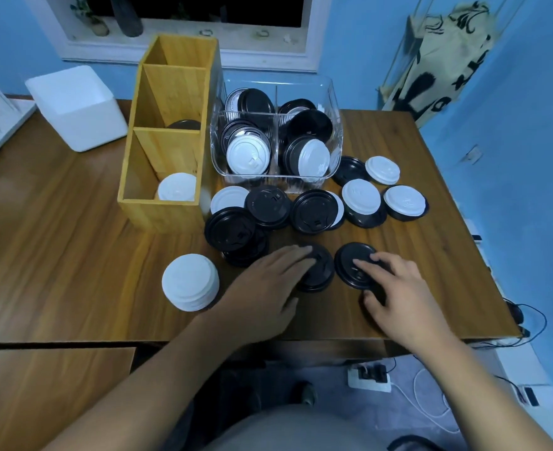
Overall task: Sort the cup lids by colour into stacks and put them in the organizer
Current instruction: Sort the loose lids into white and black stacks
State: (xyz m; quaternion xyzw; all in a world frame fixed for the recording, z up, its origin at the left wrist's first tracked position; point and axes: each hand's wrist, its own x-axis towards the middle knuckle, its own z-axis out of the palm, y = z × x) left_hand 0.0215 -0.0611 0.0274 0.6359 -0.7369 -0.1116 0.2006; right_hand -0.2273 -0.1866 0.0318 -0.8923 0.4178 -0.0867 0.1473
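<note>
While the left hand (268,281) lies flat on a round black lid (321,271), the right hand (398,288) pinches a second black lid (349,265) on the wood-grain surface (73,255). A white lid stack (190,281) sits to the left, with the bamboo organizer (158,211) and a clear plastic bin (268,183) behind.

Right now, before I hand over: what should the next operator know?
Left hand rests flat on the left lid; right hand grips the right lid. Both lids are black.
Organizer: white lids in the near bay, black lids in the middle one.
White stack stands on the table, not yet stowed.
Left to sort: loose lids by the bin, and the mixed ones inside it.
</note>
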